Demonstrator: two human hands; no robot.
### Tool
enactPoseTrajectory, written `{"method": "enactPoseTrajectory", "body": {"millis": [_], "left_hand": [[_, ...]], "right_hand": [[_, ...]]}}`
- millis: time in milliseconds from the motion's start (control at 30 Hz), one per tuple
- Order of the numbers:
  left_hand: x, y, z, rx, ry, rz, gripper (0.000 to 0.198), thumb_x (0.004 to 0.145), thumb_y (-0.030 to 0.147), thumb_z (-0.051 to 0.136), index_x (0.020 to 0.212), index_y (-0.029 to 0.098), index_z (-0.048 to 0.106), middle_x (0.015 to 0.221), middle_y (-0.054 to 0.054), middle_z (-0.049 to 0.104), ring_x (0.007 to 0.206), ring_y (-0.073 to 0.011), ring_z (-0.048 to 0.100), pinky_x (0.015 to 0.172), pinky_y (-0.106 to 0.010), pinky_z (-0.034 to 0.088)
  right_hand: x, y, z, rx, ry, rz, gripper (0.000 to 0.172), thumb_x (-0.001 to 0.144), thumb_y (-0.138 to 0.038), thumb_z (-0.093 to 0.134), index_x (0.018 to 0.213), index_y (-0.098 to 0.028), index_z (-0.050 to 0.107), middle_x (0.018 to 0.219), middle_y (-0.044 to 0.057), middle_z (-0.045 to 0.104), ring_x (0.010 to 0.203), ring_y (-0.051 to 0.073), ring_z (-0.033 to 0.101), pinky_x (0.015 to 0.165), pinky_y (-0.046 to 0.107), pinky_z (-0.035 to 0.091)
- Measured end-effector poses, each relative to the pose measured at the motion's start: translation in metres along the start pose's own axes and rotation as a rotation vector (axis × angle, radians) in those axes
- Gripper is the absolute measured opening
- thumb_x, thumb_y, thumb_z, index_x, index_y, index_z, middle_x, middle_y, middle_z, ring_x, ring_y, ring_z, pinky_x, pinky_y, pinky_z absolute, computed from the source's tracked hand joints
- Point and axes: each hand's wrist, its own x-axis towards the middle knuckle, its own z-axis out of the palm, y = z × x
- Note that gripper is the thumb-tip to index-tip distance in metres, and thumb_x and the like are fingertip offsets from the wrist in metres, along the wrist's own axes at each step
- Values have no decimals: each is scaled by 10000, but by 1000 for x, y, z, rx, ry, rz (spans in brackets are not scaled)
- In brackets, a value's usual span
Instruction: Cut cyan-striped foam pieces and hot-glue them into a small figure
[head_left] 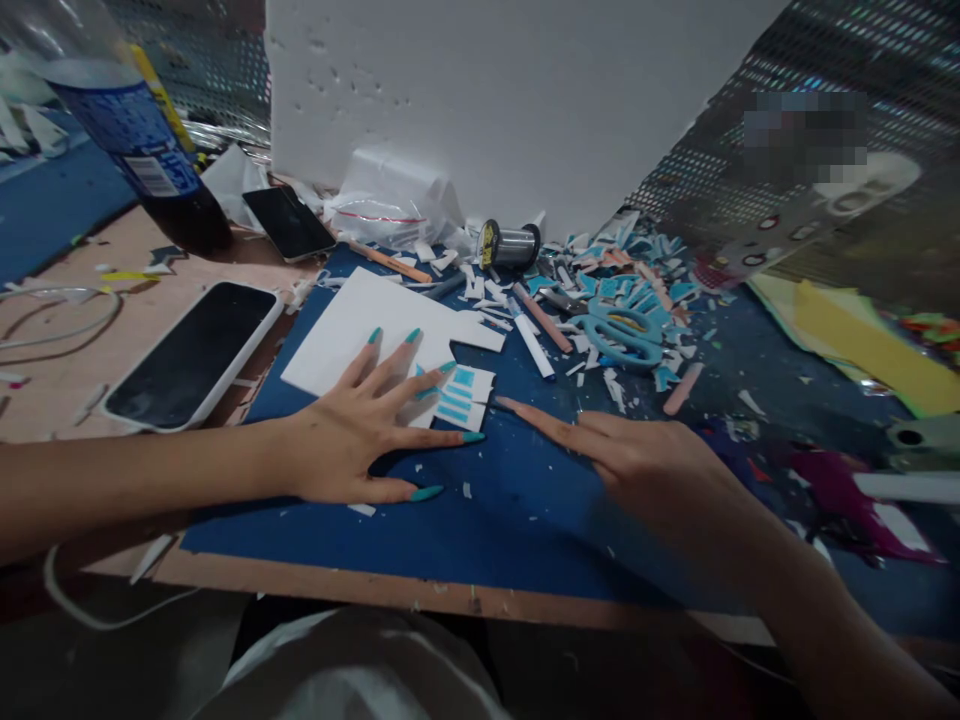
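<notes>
My left hand [360, 425] lies spread on a white foam board [375, 320], its fingers apart and pressing the sheet against a blue mat. Blue strips [456, 395] mark the board's right end, where notches are cut into the edge. My right hand [622, 445] is closed around a slim craft knife [504, 402], with the index finger stretched along it. Only its thin, dark tip shows, touching or very close to the board's right edge; the handle is mostly hidden by the fingers.
Blue-handled scissors [621, 335] and a white pen [532, 340] lie among heaped foam scraps. Behind them is a wire spool [511, 245]. A white-cased phone [195, 355], a second phone [289, 222] and a cola bottle [150, 150] occupy the left. Yellow sheets [870, 345] are at right.
</notes>
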Motion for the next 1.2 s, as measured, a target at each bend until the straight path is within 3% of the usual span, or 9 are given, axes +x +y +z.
{"method": "enactPoseTrajectory", "body": {"millis": [300, 467, 767, 1033, 1200], "left_hand": [[-1, -1, 2, 7, 17, 2, 624, 849, 601, 460, 1425, 455, 268, 1575, -53, 95, 1392, -494, 6, 1011, -759, 54], [-1, 0, 2, -8, 22, -17, 680, 842, 610, 464, 1450, 408, 238, 1575, -106, 53, 1389, -498, 16, 1008, -758, 79], [0, 0, 2, -26, 25, -30, 667, 823, 634, 479, 1428, 426, 292, 1580, -58, 73, 1394, -488, 32, 1029, -743, 72], [-1, 1, 1, -10, 10, -33, 634, 835, 624, 472, 1418, 423, 321, 1580, -61, 59, 1379, -517, 62, 1010, -755, 78], [0, 1, 0, 10, 12, -31, 654, 835, 627, 466, 1430, 434, 277, 1573, -90, 92, 1392, -493, 25, 1008, -757, 87]], "right_hand": [[34, -8, 0, 10, -63, -15, 833, 763, 12, 350, 1467, -407, 202, 711, -14, 541, 469, 95, 348, 428, 216, 152], [33, -7, 1, 14, -50, -21, 834, 758, 24, 345, 1469, -391, 206, 682, -20, 520, 471, 85, 348, 435, 217, 133], [30, -7, 5, -9, -7, -35, 819, 773, 26, 329, 1471, -386, 206, 676, -22, 501, 445, 86, 250, 421, 216, 118], [43, -11, -13, -54, -201, -33, 818, 765, -9, 390, 1469, -387, 213, 791, 8, 576, 433, 92, 177, 416, 224, 132], [48, -9, -18, -87, -201, -55, 841, 739, -6, 402, 1466, -389, 222, 771, 3, 572, 414, 89, 167, 393, 211, 120]]}}
